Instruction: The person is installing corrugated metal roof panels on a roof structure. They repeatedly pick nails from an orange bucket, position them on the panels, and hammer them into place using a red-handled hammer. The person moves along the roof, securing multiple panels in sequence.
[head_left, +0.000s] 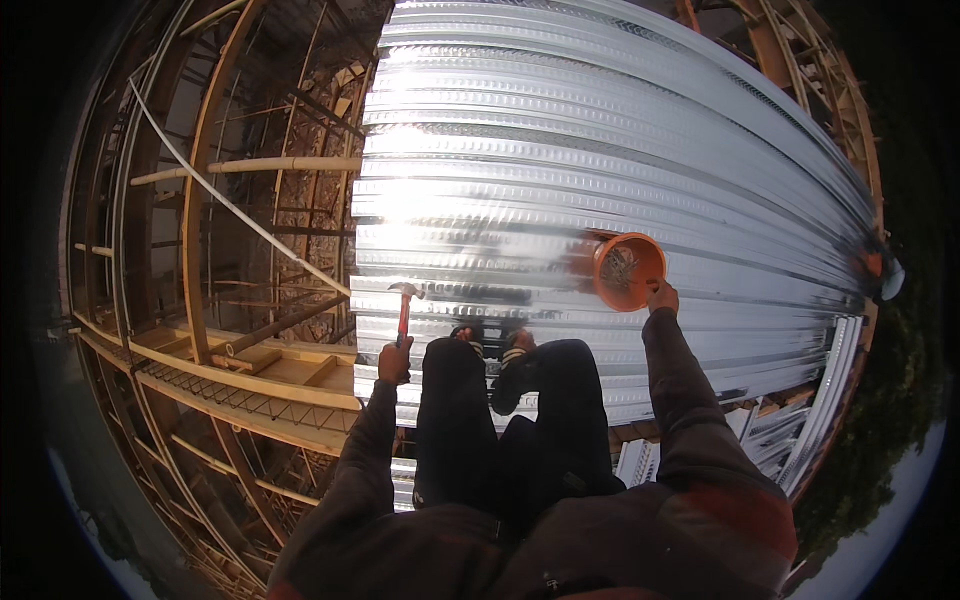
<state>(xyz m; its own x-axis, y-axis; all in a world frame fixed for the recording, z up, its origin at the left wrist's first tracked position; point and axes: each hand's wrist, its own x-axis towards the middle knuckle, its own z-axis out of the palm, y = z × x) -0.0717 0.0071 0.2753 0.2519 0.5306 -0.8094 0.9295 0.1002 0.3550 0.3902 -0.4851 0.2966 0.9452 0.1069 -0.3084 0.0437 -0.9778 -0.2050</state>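
Observation:
My left hand (396, 363) is closed round the handle of a claw hammer (405, 300), its metal head pointing away from me over the left edge of the decking. With my right hand (661, 296) I grip the near right rim of an orange bucket (650, 262). Inside the bucket lies a small heap of grey nails (619, 266), too small to make out singly. Under both hands spreads shiny ribbed metal decking (560, 180). My feet (516, 355) are on it between the two hands, with my knees bent.
To the left the decking ends at an open drop with timber beams (200, 220) and poles (240, 165) below. A long pale pole (230, 205) slants up to the decking's edge. Loose metal strips (780, 440) lie at the near right. Another person (880, 270) is at the far right edge.

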